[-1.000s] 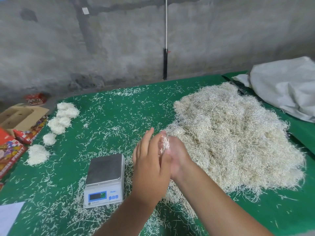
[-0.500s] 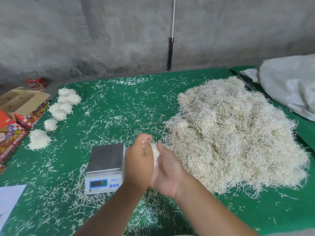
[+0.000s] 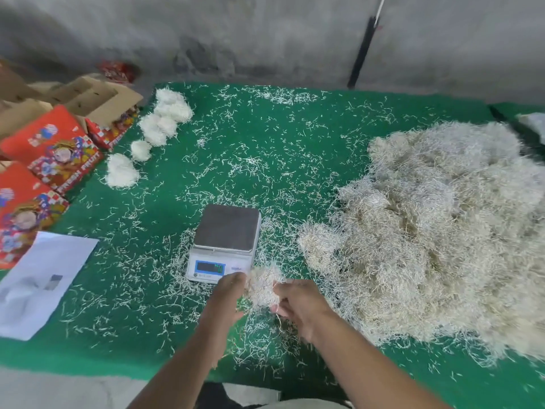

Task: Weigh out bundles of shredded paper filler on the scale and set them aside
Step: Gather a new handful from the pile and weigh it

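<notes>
Finished bundles (image 3: 122, 174) lay far left on the green surface (image 3: 295, 149); the scale (image 3: 225, 242) stood bare, its readout blurred; the left hand (image 3: 228, 299) and right hand (image 3: 298, 302) cupped a fresh bundle (image 3: 262, 286) just before it, fingers curled around it; weighing seemingly came next; the big pile (image 3: 442, 231) ran off-frame right.

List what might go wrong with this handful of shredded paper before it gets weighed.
1. The handful sits loosely between the left hand and right hand; strands may well drop onto the green table, which is already littered with them.
2. The scale has loose strands lying against its base; some could ride onto the pan and skew the reading.
3. The big pile lies close by, so a sleeve or arm might drag more in.
</notes>
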Action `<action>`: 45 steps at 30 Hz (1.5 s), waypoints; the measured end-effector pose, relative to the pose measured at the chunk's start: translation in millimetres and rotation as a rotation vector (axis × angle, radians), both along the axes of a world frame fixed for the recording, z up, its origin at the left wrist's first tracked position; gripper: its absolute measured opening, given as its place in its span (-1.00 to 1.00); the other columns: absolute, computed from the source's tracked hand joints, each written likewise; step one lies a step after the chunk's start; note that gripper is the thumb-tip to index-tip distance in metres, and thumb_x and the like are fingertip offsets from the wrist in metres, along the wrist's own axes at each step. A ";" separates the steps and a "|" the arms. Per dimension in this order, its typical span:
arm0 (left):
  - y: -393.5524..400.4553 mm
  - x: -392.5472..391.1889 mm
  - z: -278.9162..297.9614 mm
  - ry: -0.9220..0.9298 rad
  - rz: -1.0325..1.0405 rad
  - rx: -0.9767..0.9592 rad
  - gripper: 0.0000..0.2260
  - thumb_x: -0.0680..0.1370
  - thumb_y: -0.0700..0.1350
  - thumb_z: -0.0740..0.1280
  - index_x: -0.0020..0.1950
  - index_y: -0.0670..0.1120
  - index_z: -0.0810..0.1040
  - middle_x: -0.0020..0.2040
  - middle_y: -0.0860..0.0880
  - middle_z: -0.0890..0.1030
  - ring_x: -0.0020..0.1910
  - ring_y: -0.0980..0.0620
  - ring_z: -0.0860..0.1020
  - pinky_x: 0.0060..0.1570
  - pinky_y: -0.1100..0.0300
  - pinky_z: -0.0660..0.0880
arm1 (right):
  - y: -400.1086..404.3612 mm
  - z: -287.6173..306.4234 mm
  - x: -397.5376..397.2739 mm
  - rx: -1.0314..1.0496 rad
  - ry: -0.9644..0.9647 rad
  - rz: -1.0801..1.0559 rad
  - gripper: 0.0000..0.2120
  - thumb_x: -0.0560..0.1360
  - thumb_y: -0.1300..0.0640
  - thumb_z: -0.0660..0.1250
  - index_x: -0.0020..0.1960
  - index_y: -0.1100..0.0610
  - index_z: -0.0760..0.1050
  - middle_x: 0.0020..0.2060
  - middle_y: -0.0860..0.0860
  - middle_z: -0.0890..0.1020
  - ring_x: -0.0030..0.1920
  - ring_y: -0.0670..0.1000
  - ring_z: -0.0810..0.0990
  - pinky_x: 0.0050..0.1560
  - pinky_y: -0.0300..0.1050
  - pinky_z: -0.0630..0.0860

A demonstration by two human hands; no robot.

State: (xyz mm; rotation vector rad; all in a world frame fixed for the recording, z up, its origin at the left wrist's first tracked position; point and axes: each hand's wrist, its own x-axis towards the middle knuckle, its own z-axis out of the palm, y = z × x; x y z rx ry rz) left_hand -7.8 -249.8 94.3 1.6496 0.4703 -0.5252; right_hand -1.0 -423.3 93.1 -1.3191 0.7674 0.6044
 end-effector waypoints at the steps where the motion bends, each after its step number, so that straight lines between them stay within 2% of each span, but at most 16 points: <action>1: 16.5 -2.6 -5.1 0.020 0.013 0.026 -0.80 0.68 0.17 0.23 0.28 0.18 0.47 0.21 0.13 0.54 0.21 0.07 0.56 0.21 -0.02 0.53 | 1.9 -5.3 9.6 -0.038 -0.004 -0.021 -0.57 0.57 0.16 0.49 0.40 0.16 0.48 -0.03 0.06 0.65 -0.07 0.05 0.63 0.36 0.18 0.58; 3: 51.8 -6.7 -17.0 0.084 0.090 0.080 -0.91 0.70 0.03 0.28 0.17 0.08 0.53 0.17 0.03 0.62 0.18 0.00 0.62 0.18 -0.05 0.56 | 5.4 -14.9 32.8 -0.085 -0.032 -0.057 -0.43 0.56 0.09 0.50 0.50 0.16 0.40 0.01 0.06 0.68 0.00 0.09 0.69 0.44 0.22 0.50; 5: 88.9 -14.4 -29.8 0.187 0.181 0.114 -0.94 0.68 -0.17 0.31 0.10 -0.05 0.56 0.13 -0.09 0.67 0.13 -0.05 0.64 0.04 0.01 0.56 | 13.2 -23.9 59.7 -0.103 -0.067 -0.084 -0.39 0.55 0.06 0.51 0.53 0.14 0.38 0.02 0.06 0.68 0.03 0.09 0.70 0.45 0.20 0.47; 7: 120.9 -27.7 -40.5 0.254 0.195 0.138 -0.89 0.65 -0.32 0.30 0.13 -0.16 0.55 0.15 -0.18 0.67 0.10 -0.11 0.63 -0.03 0.06 0.50 | 29.6 -31.4 90.4 -0.090 -0.098 -0.112 -0.39 0.56 0.06 0.51 0.53 0.13 0.38 0.05 0.06 0.66 0.04 0.09 0.68 0.28 0.07 0.58; 10: 156.2 -49.5 -48.4 0.313 0.265 0.135 -0.83 0.69 -0.23 0.26 0.23 -0.24 0.56 0.16 -0.21 0.66 0.15 -0.18 0.60 0.10 -0.04 0.47 | 62.6 -43.1 137.1 -0.035 -0.097 -0.134 -0.42 0.56 0.08 0.50 0.51 0.14 0.39 0.21 0.12 0.62 0.08 0.12 0.67 -0.01 -0.10 0.69; 12: 177.6 -58.4 -47.2 0.346 0.309 0.111 -0.80 0.71 -0.18 0.24 0.24 -0.25 0.57 0.22 -0.21 0.63 0.16 -0.16 0.58 0.19 -0.08 0.46 | 83.9 -50.8 162.9 -0.036 -0.062 -0.126 -0.50 0.57 0.09 0.50 0.45 0.14 0.45 0.16 0.14 0.62 0.05 0.10 0.67 -0.13 -0.14 0.72; 14: 192.7 -59.9 -37.4 0.377 0.276 0.052 -0.84 0.73 -0.21 0.21 0.22 -0.23 0.54 0.33 -0.22 0.56 0.24 -0.17 0.54 0.27 -0.12 0.46 | 101.6 -60.7 184.4 -0.048 -0.032 -0.119 -0.61 0.57 0.09 0.51 0.33 0.17 0.53 0.08 0.13 0.65 0.01 0.07 0.69 -0.09 -0.11 0.73; 16: 209.9 -54.8 -37.4 0.374 0.234 0.035 -0.84 0.73 -0.31 0.14 0.12 -0.25 0.52 0.39 -0.30 0.48 0.38 -0.28 0.47 0.40 -0.21 0.39 | 114.6 -70.1 201.5 -0.098 -0.009 -0.126 -0.74 0.57 0.07 0.51 0.15 0.20 0.58 -0.03 0.12 0.67 -0.08 0.05 0.70 -0.11 -0.10 0.74; 18: 221.5 -45.2 -37.5 0.340 0.124 0.204 -0.82 0.70 -0.38 0.18 -0.03 -0.34 0.53 0.31 -0.44 0.51 0.38 -0.41 0.45 0.40 -0.27 0.32 | 121.7 -76.1 212.8 -0.190 0.001 -0.110 -0.76 0.58 0.02 0.50 0.05 0.19 0.60 -0.13 0.12 0.68 -0.17 0.02 0.70 -0.18 -0.08 0.74; 19: 224.8 -37.8 -36.6 0.370 0.096 0.240 -0.82 0.69 -0.36 0.19 -0.03 -0.37 0.54 0.29 -0.44 0.52 0.38 -0.42 0.45 0.37 -0.25 0.30 | 122.3 -78.9 216.3 -0.250 -0.010 -0.075 -0.74 0.60 -0.02 0.47 0.01 0.19 0.61 -0.13 0.11 0.70 -0.18 0.01 0.71 -0.14 -0.06 0.74; 23: 234.9 -10.2 -44.2 0.453 0.166 0.190 -0.77 0.70 -0.33 0.21 0.25 -0.48 0.51 0.31 -0.36 0.56 0.38 -0.35 0.48 0.17 -0.15 0.40 | 105.5 -80.4 210.8 -0.383 -0.081 -0.049 -0.74 0.62 -0.13 0.41 -0.07 0.05 0.62 -0.16 0.01 0.73 -0.19 -0.03 0.73 -0.12 -0.09 0.73; 27: 228.4 12.6 -51.5 0.453 0.177 0.207 -0.85 0.68 -0.32 0.23 0.13 -0.33 0.57 0.22 -0.35 0.62 0.21 -0.30 0.57 0.24 -0.19 0.44 | 62.4 -78.1 184.0 -0.417 -0.103 -0.132 -0.78 0.63 -0.10 0.41 0.09 0.02 0.47 0.02 0.03 0.69 -0.05 0.08 0.75 0.08 0.13 0.71; 31: 214.5 25.1 -58.6 0.380 0.029 0.239 -0.84 0.69 -0.24 0.25 0.09 -0.23 0.62 0.02 -0.21 0.71 0.05 -0.21 0.64 0.20 -0.15 0.48 | 17.1 -73.5 153.9 -0.416 -0.100 -0.183 -0.74 0.67 0.01 0.37 0.29 0.11 0.52 0.14 0.03 0.68 0.02 0.06 0.73 0.14 0.14 0.70; 36: 192.9 39.4 -65.1 0.351 -0.069 0.253 -0.85 0.69 -0.22 0.26 0.08 -0.17 0.62 -0.06 -0.07 0.75 0.02 -0.13 0.69 -0.02 0.03 0.53 | -21.6 -76.1 118.0 -0.423 -0.061 -0.251 -0.92 0.68 0.14 0.34 0.16 0.08 0.57 0.10 0.08 0.71 0.06 0.10 0.73 0.16 0.18 0.68; 40: 186.9 42.2 -68.7 0.341 -0.086 0.285 -0.85 0.69 -0.18 0.27 0.08 -0.12 0.64 -0.11 0.01 0.76 -0.02 -0.05 0.71 -0.10 0.06 0.52 | -28.8 -79.0 108.3 -0.379 -0.060 -0.281 -0.91 0.68 0.24 0.32 0.08 0.09 0.57 0.12 0.09 0.69 0.04 0.08 0.71 0.02 0.01 0.66; 45: 193.6 32.1 -74.8 0.370 -0.032 0.287 -0.85 0.68 -0.22 0.27 0.06 -0.15 0.64 -0.11 -0.02 0.76 -0.02 -0.08 0.70 -0.08 0.05 0.52 | -12.7 -76.4 126.5 -0.375 -0.108 -0.215 -0.90 0.68 0.23 0.32 0.09 0.06 0.57 0.07 0.02 0.72 0.08 0.09 0.72 0.18 0.14 0.66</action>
